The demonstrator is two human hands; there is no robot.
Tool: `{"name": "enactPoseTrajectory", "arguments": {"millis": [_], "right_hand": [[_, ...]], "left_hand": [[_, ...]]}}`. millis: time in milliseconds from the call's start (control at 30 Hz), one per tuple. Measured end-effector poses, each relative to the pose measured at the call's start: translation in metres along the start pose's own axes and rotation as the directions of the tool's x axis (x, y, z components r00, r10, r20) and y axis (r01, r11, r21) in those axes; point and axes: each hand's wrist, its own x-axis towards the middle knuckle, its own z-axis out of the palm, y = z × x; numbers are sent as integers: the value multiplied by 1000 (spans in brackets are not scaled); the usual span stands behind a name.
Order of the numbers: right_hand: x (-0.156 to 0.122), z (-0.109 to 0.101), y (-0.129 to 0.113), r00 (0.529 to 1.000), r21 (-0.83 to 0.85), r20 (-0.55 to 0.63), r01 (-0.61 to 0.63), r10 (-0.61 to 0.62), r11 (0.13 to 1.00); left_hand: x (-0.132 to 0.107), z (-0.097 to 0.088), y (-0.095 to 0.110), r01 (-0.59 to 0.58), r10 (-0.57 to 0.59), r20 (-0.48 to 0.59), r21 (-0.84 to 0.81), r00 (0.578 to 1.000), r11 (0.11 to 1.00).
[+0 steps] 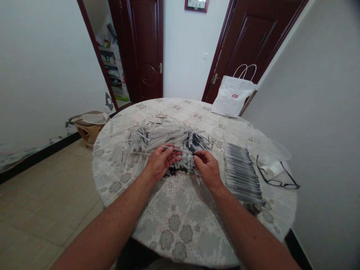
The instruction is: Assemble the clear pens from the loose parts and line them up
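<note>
My left hand (161, 160) is curled around a pale pen barrel (176, 149), holding it level over the table. My right hand (206, 166) pinches the barrel's right end, where a thin dark refill shows between the fingertips. Both hands hover just in front of a loose heap of pale pen barrels and dark refills (165, 137) spread over the middle of the round table (180, 221). To the right of my right hand lies a tidy row of assembled pens (242, 170), side by side.
Black-framed glasses (277, 176) and a clear plastic bag (271, 150) lie at the table's right. A white paper bag (233, 95) stands at the far edge. A small stool (90, 125) sits on the floor at left. Dark wooden doors stand behind.
</note>
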Motion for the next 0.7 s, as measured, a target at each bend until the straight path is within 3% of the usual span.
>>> {"name": "enactPoseTrajectory", "arguments": {"millis": [467,700], "right_hand": [[0,-4,9,991,-146,-12,126,-130,981],[-1,-5,7,997,-143,5,75,-75,987]], "left_hand": [[0,1,0,-7,7,0,55,1000,998],[-1,2,-1,-20,20,4,56,1000,998]]}}
